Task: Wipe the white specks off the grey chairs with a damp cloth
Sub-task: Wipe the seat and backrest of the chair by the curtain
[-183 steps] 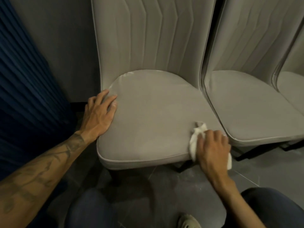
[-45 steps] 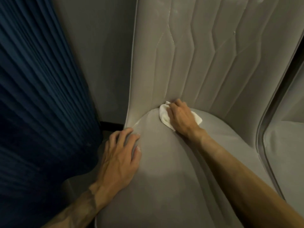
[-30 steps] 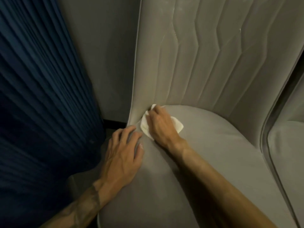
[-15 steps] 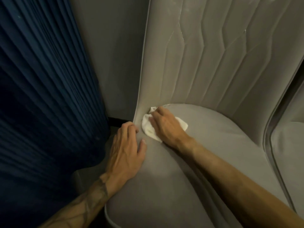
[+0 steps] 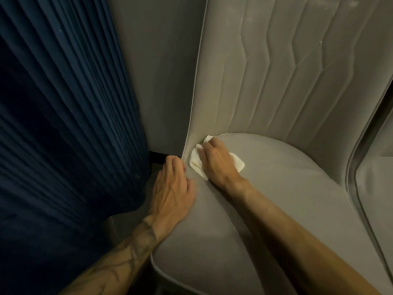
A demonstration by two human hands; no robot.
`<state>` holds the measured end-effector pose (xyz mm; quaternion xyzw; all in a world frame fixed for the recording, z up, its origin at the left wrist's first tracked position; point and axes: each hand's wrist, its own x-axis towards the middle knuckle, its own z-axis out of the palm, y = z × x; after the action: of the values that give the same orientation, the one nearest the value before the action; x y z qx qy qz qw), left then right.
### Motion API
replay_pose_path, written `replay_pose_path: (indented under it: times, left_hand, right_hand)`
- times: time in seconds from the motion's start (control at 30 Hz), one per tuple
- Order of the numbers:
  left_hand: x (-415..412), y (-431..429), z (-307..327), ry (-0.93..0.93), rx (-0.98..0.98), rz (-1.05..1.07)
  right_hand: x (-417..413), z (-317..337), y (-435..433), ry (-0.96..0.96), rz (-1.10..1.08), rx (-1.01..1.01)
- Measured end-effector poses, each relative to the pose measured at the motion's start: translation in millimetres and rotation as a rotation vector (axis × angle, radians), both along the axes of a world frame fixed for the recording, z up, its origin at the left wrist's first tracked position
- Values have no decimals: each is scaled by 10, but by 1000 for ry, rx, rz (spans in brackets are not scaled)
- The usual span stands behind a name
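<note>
Where the seat (image 5: 276, 199) meets the backrest (image 5: 276, 81) of the grey chair (image 5: 212, 241), just left of the frame's centre, a white cloth (image 5: 196, 165) is pressed into the crease under the right hand (image 5: 217, 162). That hand's grip is bent over the cloth, with the fingers curled down onto it. The thumb is hidden, so a pinch from below cannot be confirmed, though the cloth seems gathered in the fingers. Cloth corners are left showing above the fingertips and right of the knuckles.

Directly to the lower left, the left hand (image 5: 170, 192) is laid flat on the seat's left edge. Its grip is relaxed, with the fingers straight and close together, and the fingertips are just beside the cloth.

A few pale specks (image 5: 320, 42) are seen on the quilted backrest at upper right. The left of the frame is filled by a pleated blue curtain (image 5: 63, 124). A grey wall (image 5: 159, 71) is seen between the curtain and the chair, and a second grey chair (image 5: 378, 188) is cut off at the right edge.
</note>
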<state>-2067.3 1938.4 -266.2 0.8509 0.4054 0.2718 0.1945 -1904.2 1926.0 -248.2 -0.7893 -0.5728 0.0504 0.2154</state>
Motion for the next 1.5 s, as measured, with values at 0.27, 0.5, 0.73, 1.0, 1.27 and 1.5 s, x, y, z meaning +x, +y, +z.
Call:
replay_pose_path:
  times: [0.27,0.5,0.73,1.0,1.27,1.5]
  left_hand:
    - [-10,6,-5,10,-10,-22]
    - [-8,14,-11,-10,-39,-38]
    - [-1,33,-38,-46,-41,-24]
    - [-176,59,-27,-80,-217,-22]
    - [-728,-111,-203,-48,-422,68]
    - [-817,-281,-221,-95,-413,89]
  right_hand:
    - [438,75,37,-79,17,-20]
    - [-201,-62,-180,47,183,58]
    - [-10,-6,-9,17,49,28]
    - [-35,27,-117,29,85,44]
    - [-514,45,-325,-10,416,47]
    - [-960,-32,-358,-26,571,165]
